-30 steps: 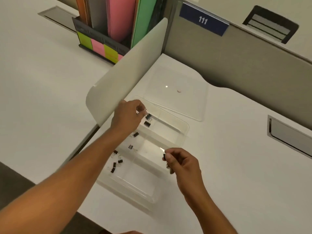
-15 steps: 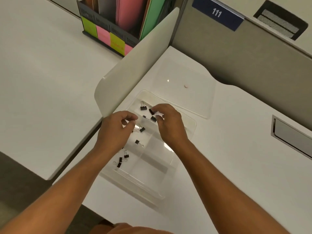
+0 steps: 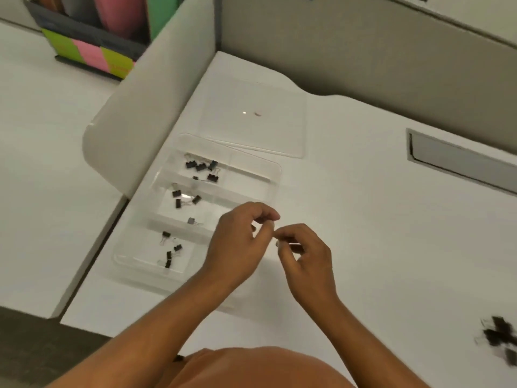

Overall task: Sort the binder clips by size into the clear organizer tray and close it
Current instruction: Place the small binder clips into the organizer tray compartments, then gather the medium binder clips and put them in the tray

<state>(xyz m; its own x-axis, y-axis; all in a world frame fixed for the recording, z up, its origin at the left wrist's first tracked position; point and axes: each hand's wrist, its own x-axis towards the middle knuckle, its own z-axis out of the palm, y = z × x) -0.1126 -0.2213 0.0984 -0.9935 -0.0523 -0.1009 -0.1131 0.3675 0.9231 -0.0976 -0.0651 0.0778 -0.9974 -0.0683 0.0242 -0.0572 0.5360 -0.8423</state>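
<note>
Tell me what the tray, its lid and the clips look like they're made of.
Tray: clear glossy plastic, the desk showing through its walls. Lid: the same clear plastic, with a glare spot. Clips: black bodies, thin silvery wire handles, probably metal; too small to be sure.

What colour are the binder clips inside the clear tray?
Black bodies with silver wire handles; the binder clips show best in the head view.
</note>
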